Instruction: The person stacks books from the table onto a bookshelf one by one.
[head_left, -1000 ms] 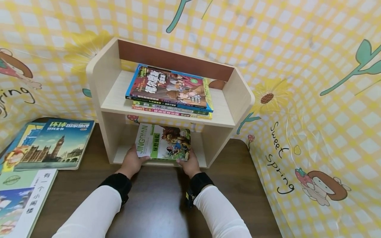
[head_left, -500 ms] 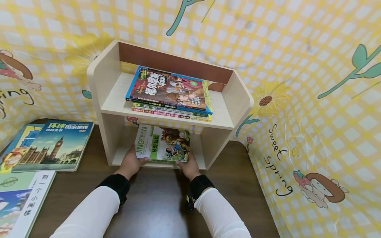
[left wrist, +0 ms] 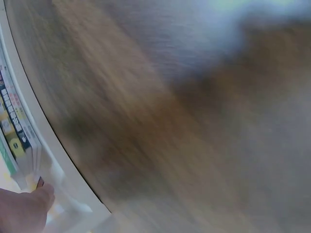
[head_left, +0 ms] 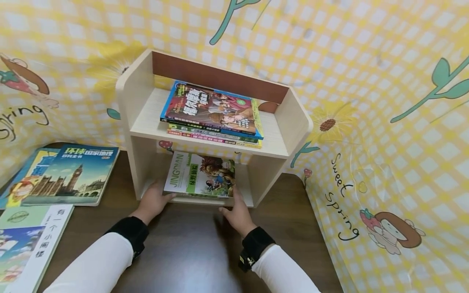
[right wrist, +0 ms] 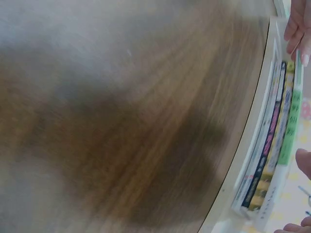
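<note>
On the lower shelf of a small wooden bookcase (head_left: 216, 146) lies a stack of books. Its top book (head_left: 201, 176) has a white and green cover with a lion picture. My left hand (head_left: 152, 201) is at the stack's left end, thumb by the front left corner; in the left wrist view this hand (left wrist: 24, 208) is close to the book ends. At the right end my right hand (head_left: 238, 213) has its fingers extended along the side, thumb apart from the spines. Several book spines (right wrist: 272, 141) show in the right wrist view, between both hands.
Another book stack (head_left: 214, 110) lies flat on the upper shelf. To the left, a blue magazine (head_left: 73, 175) and a white-edged book (head_left: 33, 244) lie on the dark wooden table (head_left: 183, 252). Yellow checked cloth (head_left: 366, 122) covers the walls behind and to the right.
Both hands have spread outward and back from the lower stack. Their thumbs have come away from its front edge, leaving the stack on the shelf. The head view has shifted slightly.
</note>
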Available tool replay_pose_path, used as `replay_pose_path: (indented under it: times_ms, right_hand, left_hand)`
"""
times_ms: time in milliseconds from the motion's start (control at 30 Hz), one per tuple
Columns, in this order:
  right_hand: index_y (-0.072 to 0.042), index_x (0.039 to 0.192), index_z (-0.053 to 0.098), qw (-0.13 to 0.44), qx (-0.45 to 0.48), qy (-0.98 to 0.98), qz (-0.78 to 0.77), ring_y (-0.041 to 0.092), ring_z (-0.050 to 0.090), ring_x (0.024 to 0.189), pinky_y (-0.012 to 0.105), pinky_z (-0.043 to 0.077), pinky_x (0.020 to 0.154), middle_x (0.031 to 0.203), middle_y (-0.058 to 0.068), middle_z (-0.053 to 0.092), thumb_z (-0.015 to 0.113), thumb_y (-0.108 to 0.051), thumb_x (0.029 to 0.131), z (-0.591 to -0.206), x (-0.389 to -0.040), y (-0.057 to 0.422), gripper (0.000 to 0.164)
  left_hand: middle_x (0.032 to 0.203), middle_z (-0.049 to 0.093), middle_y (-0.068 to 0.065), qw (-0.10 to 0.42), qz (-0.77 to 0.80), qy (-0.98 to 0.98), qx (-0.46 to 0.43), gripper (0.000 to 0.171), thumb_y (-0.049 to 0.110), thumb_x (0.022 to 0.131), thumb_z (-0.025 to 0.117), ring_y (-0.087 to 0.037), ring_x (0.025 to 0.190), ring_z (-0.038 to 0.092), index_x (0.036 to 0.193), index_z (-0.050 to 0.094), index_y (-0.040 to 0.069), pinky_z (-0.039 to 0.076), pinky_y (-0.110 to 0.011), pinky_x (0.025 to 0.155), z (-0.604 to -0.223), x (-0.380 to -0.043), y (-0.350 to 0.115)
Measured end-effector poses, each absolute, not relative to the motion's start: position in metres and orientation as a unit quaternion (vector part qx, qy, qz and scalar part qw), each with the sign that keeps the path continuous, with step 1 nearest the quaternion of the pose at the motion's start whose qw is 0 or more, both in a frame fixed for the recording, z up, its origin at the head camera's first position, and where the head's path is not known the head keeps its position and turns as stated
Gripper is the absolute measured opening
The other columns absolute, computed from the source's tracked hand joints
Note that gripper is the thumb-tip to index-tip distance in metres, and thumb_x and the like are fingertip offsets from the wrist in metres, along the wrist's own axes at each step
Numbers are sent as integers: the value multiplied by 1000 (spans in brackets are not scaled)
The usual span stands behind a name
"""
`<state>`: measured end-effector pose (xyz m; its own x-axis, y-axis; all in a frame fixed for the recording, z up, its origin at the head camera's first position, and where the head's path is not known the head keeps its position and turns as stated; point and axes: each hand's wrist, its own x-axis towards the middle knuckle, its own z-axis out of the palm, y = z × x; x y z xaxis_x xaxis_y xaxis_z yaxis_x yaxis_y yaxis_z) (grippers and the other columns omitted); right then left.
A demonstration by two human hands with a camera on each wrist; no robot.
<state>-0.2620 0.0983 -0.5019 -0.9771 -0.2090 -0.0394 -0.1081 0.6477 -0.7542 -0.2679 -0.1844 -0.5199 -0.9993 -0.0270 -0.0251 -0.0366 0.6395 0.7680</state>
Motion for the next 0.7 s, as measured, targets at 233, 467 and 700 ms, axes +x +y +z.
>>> replay_pose_path:
  times_ms: [233, 467, 700]
  right_hand:
    - [-5, 155, 13, 71, -122, 906, -399, 32, 17, 146, 51, 29, 112, 160, 16, 15, 69, -12, 90, -494, -232, 96, 86]
    - [-8, 155, 17, 71, -146, 916, -366, 32, 23, 144, 49, 34, 110, 159, 17, 18, 71, -18, 89, -490, -207, 88, 85]
    - [-7, 154, 19, 75, -177, 914, -356, 33, 28, 142, 48, 36, 108, 158, 18, 21, 71, -16, 89, -492, -186, 83, 84]
  left_hand:
    - [144, 28, -40, 22, 422, 906, -1, 77, 23, 93, 65, -53, 132, 30, 143, 24, -18, 29, -61, 107, -519, -241, -213]
    - [137, 42, -37, 27, 422, 906, -9, 67, 23, 94, 65, -52, 120, 46, 143, 34, -12, 43, -60, 94, -514, -204, -245]
    - [134, 44, -38, -3, 383, 923, -50, 63, 22, 94, 63, -53, 112, 50, 140, 38, -12, 45, -60, 89, -506, -173, -290]
